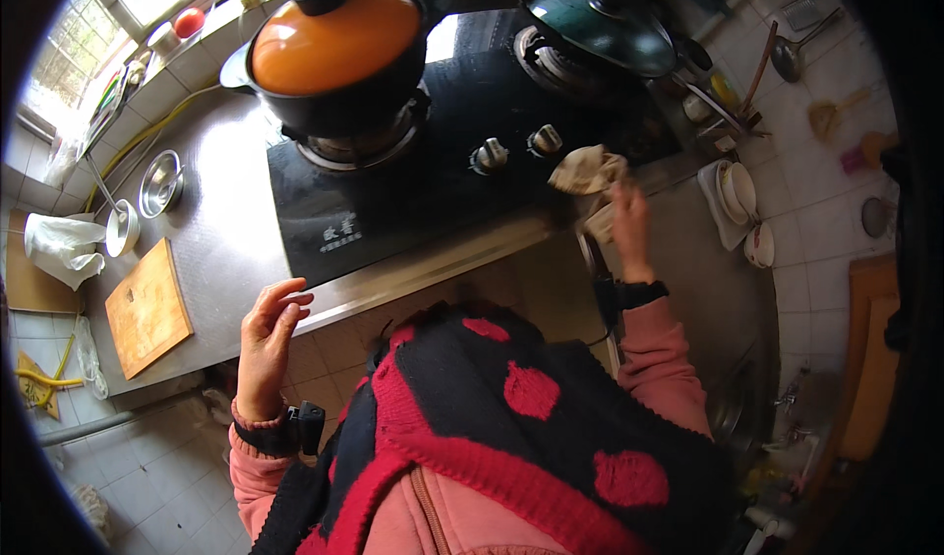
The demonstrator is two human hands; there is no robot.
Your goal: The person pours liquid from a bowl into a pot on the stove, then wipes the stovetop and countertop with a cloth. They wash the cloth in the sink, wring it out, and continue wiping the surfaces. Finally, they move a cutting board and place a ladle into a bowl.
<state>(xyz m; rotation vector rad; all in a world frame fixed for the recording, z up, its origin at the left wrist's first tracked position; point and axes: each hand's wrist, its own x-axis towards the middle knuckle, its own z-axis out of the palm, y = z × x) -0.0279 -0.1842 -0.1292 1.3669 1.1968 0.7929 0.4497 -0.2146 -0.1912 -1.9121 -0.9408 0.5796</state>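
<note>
My right hand grips a beige cloth at the front right corner of the black glass gas stove. Part of the cloth hangs over the counter's front edge. Two silver control knobs sit just left of it. My left hand holds nothing, its fingers bent and slightly apart, near the counter's front edge left of the stove. A black pot with an orange lid stands on the left burner. On the right burner rests a dark wok, with a glass lid on it.
A wooden cutting board, a steel bowl and a white bowl with a utensil lie on the left counter. White dishes stand at the right. Ladles and other utensils hang on the tiled wall.
</note>
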